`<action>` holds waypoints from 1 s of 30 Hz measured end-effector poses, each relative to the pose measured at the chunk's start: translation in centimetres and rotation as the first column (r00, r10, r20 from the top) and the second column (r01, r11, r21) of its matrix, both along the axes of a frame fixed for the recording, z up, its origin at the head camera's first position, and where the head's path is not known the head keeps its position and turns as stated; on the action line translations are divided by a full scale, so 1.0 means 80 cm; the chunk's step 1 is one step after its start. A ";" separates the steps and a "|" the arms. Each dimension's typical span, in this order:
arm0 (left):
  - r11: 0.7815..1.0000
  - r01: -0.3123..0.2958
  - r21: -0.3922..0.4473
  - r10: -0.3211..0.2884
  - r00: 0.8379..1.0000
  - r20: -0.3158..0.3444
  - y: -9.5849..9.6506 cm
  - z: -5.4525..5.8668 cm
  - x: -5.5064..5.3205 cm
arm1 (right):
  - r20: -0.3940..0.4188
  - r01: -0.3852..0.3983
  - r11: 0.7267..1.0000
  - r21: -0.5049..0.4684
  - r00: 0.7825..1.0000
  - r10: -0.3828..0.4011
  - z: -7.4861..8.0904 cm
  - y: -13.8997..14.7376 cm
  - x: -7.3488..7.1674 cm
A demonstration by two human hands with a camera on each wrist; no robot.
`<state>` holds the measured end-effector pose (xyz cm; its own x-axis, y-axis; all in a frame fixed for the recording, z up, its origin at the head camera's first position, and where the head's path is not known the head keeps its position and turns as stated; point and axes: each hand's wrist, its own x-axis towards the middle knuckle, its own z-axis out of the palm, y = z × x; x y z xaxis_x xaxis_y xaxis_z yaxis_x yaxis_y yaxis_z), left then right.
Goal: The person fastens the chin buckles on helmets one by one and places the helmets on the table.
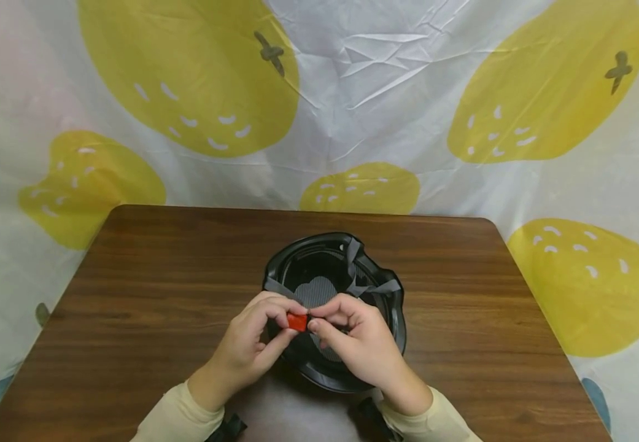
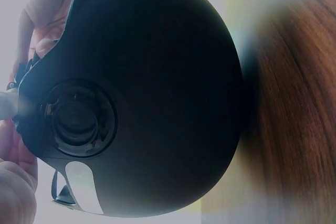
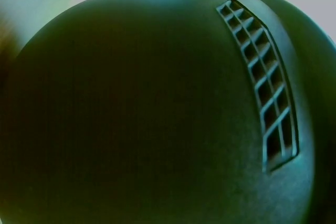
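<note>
A black helmet [image 1: 398, 319] lies upside down on the table, its padded inside facing up. Over its near half, my left hand [image 1: 247, 334] pinches a small red buckle [image 1: 297, 322] between thumb and fingers. My right hand [image 1: 363, 341] comes from the other side and pinches a small dark piece against the buckle's right end; most of that piece is hidden by the fingertips. Grey straps [image 1: 354, 264] run inside the shell. The left wrist view shows the helmet's outer shell [image 2: 168, 87] with a round fitting [image 2: 76, 119]. A slatted vent [image 3: 268, 87] fills part of the right wrist view.
The brown wooden table [image 1: 186, 258] spreads around the helmet on both sides. Behind it hangs a white cloth [image 1: 363, 110] printed with yellow fruit. Cream sleeves [image 1: 178, 417] cover both forearms at the near edge.
</note>
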<state>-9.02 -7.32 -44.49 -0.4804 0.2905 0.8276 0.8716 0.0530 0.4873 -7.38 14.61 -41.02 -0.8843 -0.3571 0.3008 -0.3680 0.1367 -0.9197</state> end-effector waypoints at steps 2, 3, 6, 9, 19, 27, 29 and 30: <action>1.000 -0.004 0.002 0.004 1.000 0.002 0.001 0.001 0.001 | 0.005 0.006 1.000 0.000 1.000 -0.006 -0.001 0.000 -0.001; 1.000 -0.004 0.000 0.004 1.000 0.005 0.001 0.001 0.001 | 0.008 0.008 1.000 0.000 1.000 -0.008 -0.001 0.000 -0.001; 1.000 -0.006 -0.004 0.006 1.000 0.011 0.000 0.002 0.001 | 0.011 0.007 1.000 0.016 1.000 -0.007 0.000 0.001 -0.001; 1.000 -0.008 -0.023 0.009 0.999 0.046 -0.001 0.001 0.000 | -0.015 0.006 0.996 0.089 1.000 -0.005 0.002 0.003 -0.003; 0.970 -0.156 -0.186 0.173 0.981 0.082 -0.008 0.001 -0.002 | -0.270 0.145 0.913 0.380 0.962 -0.040 0.011 0.027 -0.015; 0.956 -0.220 -0.192 0.242 0.965 0.097 -0.009 -0.001 -0.005 | -0.570 0.462 0.825 0.326 0.792 -0.219 0.004 0.044 -0.033; 0.958 -0.228 -0.175 0.245 0.966 0.083 -0.010 -0.004 -0.008 | -0.602 0.488 0.817 0.308 0.765 -0.230 0.001 0.045 -0.036; 0.957 -0.234 -0.169 0.250 0.965 0.081 -0.011 -0.005 -0.010 | -0.615 0.498 0.812 0.304 0.754 -0.232 0.000 0.046 -0.037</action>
<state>-9.82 -8.20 -44.89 -0.6304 0.2772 0.7251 0.7704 0.3388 0.5402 -10.36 18.30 -41.01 -0.7155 -0.2462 0.6538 -0.6038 0.6886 -0.4015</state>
